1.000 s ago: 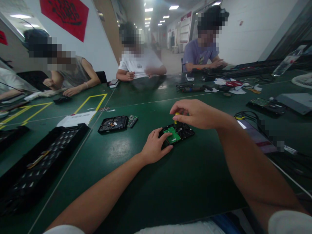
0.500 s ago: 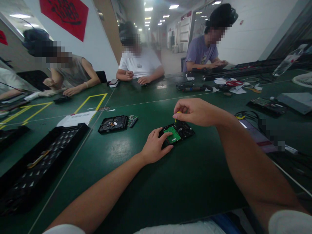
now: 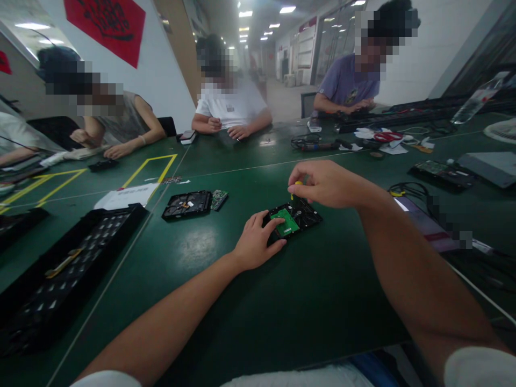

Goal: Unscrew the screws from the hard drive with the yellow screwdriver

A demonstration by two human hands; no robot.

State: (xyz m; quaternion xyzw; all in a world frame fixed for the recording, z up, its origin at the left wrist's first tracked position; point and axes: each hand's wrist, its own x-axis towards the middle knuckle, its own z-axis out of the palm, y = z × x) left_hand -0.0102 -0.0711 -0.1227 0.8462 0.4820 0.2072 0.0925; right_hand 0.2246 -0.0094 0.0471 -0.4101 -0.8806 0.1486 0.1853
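Observation:
A black hard drive with a green circuit board lies on the table in front of me. My left hand grips its left end, index finger on the board and thumb along the near edge. Above the drive's far side, my right hand pinches the yellow handle of a small screwdriver, pointing down at the drive. The screwdriver's tip is too small to make out. To the left lies a second opened black hard drive, with a loose green circuit board beside it.
A long black plastic tray lies on the left, near a white paper sheet. At the right are a dark cable, a phone-like device and a grey box. Several people sit across the green table.
My hands and the hard drive stay almost in place; the right hand has shifted very slightly around the screwdriver. The person in purple across the table has moved to the right.

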